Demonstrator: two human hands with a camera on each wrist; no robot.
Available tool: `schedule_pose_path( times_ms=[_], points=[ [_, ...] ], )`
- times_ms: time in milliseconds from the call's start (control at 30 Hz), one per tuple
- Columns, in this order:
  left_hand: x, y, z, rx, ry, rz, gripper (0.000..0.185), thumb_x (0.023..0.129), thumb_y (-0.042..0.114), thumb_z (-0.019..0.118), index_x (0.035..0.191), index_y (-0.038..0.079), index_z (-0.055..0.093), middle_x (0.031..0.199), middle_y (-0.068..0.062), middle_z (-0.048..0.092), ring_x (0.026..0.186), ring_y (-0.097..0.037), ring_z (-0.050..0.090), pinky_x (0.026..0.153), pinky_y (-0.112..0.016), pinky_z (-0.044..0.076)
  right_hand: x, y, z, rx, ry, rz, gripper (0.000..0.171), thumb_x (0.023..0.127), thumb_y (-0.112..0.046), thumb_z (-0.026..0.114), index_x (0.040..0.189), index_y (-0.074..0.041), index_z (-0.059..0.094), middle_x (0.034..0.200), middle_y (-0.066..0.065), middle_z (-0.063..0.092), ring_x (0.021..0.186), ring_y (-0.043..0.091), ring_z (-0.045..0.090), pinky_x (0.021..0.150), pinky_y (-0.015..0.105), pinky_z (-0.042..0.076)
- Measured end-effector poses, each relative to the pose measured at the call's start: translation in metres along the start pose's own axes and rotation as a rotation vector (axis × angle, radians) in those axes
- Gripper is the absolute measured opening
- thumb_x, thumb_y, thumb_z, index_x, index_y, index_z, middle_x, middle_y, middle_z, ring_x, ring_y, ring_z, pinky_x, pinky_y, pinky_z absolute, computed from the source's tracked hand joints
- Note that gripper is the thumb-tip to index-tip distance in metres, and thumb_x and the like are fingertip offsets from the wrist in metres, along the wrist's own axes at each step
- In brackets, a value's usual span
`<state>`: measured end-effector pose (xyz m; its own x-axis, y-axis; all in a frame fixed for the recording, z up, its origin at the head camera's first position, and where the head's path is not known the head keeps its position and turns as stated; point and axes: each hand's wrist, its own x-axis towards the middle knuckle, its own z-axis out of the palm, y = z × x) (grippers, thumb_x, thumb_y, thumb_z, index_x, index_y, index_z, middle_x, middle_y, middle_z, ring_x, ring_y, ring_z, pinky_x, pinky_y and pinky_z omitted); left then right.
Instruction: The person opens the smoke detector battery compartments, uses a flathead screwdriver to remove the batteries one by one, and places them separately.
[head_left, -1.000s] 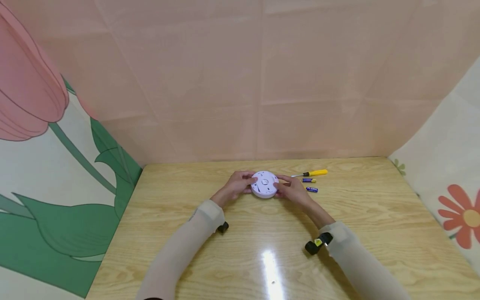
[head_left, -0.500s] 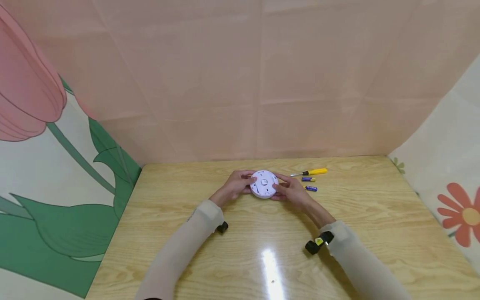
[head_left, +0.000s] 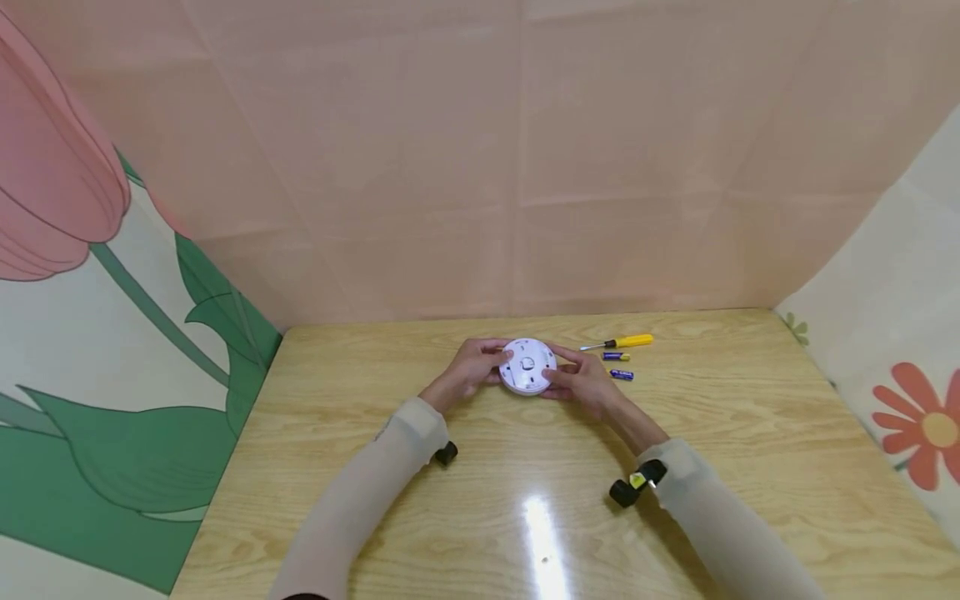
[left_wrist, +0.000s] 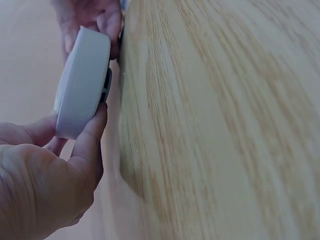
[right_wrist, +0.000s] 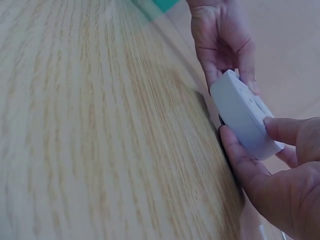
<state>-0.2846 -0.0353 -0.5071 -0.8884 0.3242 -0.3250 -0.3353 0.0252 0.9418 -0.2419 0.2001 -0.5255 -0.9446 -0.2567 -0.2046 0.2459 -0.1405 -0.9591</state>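
Note:
A round white smoke detector [head_left: 527, 367], its slotted back facing up, is held between both hands over the far middle of the table. My left hand [head_left: 474, 367] grips its left side, thumb on the upper face and fingers beneath. The right hand [head_left: 585, 382] holds the opposite edge the same way, its thumb pressing the face near the rim. Seen from the left wrist, the detector's smooth side wall [left_wrist: 85, 82] stands between thumb and fingers, with a dark vented part on the underside. In the right wrist view the detector [right_wrist: 242, 117] is tilted in the grip.
Beyond the right hand lie a yellow-handled screwdriver [head_left: 630, 341] and two blue-and-yellow batteries, one battery [head_left: 617, 357] behind the other battery [head_left: 622, 375]. A pink cloth backdrop [head_left: 420, 208] rises at the rear edge of the wooden table [head_left: 360, 367].
The detector has turned slightly in the hands, and the right thumb sits a little farther in on its face. Both hands keep their hold; the screwdriver and batteries lie where they were.

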Motion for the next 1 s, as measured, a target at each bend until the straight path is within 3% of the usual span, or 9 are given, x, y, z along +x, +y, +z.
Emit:
schedule_pose_path(
  times_ms=[300, 567, 733, 1000],
  points=[
    [-0.0013, -0.0006, 0.002, 0.013, 0.033, 0.022, 0.034, 0.101, 0.003, 0.07, 0.135, 0.001, 0.07, 0.121, -0.017, 0.075, 0.081, -0.013, 0.068, 0.069, -0.026, 0.063, -0.0029, 0.0007, 0.0017, 0.007, 0.014, -0.002, 0.066, 0.101, 0.011, 0.062, 0.161, -0.001, 0.038, 0.106, 0.019, 0.074, 0.085, 0.024, 0.078, 0.087, 0.048, 0.064],
    [0.0001, -0.0015, 0.0047, 0.015, 0.073, 0.044, 0.028, 0.098, 0.007, 0.075, 0.125, 0.0, 0.075, 0.101, -0.011, 0.074, 0.075, -0.013, 0.07, 0.068, -0.032, 0.065, -0.0029, 0.0035, 0.0039, -0.011, 0.012, -0.022, 0.066, 0.101, 0.01, 0.062, 0.161, -0.001, 0.039, 0.104, 0.017, 0.073, 0.088, 0.023, 0.077, 0.088, 0.047, 0.064],
    [0.0001, -0.0008, 0.0067, 0.026, 0.103, 0.042, 0.025, 0.097, 0.008, 0.077, 0.121, 0.001, 0.076, 0.091, -0.006, 0.071, 0.069, -0.013, 0.068, 0.062, -0.03, 0.063, -0.0032, 0.0036, 0.0052, -0.041, 0.02, -0.019, 0.066, 0.101, 0.01, 0.063, 0.161, -0.002, 0.04, 0.103, 0.017, 0.072, 0.088, 0.024, 0.077, 0.087, 0.047, 0.064],
    [-0.0002, 0.0014, 0.0092, 0.033, 0.148, 0.038, 0.022, 0.094, 0.009, 0.08, 0.114, 0.002, 0.079, 0.088, -0.004, 0.07, 0.067, -0.012, 0.067, 0.056, -0.026, 0.06, -0.0037, 0.0027, 0.0037, -0.041, 0.027, -0.001, 0.065, 0.101, 0.008, 0.064, 0.161, -0.006, 0.042, 0.113, 0.021, 0.07, 0.093, 0.025, 0.076, 0.089, 0.047, 0.063]
  ],
)
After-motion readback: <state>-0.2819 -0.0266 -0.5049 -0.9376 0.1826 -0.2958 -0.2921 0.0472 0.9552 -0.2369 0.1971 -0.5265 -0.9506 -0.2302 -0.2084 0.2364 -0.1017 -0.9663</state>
